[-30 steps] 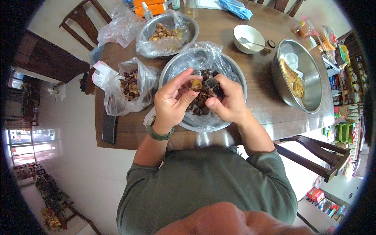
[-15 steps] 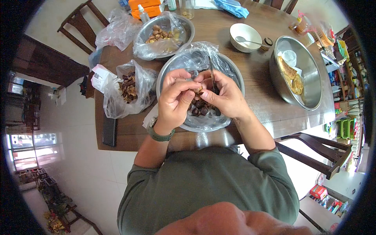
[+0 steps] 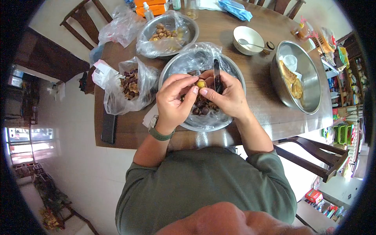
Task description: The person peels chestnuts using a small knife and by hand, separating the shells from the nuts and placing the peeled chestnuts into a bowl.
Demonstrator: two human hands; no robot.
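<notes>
We work at a brown desk [image 3: 258,94], a lined metal basin [image 3: 241,74] directly beneath both hands, probably so that anything dropped lands on its clear plastic. Beyond our right hand, a deep steel bowl [image 3: 312,74] holds flat, browned pieces, set off to the side and seemingly out of the working area. Ahead of our left hand, a second metal basin [image 3: 194,33] carries lighter brown nuts [image 3: 160,33], apparently kept apart from the dark nuts [image 3: 201,108] under our fingers. Left of that hand, a plastic bag [image 3: 147,84] gapes around dry brown shells [image 3: 130,84], likely open for easy reach. A white bowl [image 3: 255,36] with a spoon [image 3: 254,45] sits ahead and to the right of our right hand.

Our left hand [image 3: 172,100] is closed at thumb and fingers on a nut showing yellow; our right hand [image 3: 233,100] curls around a knife [image 3: 216,69], blade pointing up and away, which seems to free its thumb to steady the same nut [image 3: 201,84] between our fingertips, just above the basin.
</notes>
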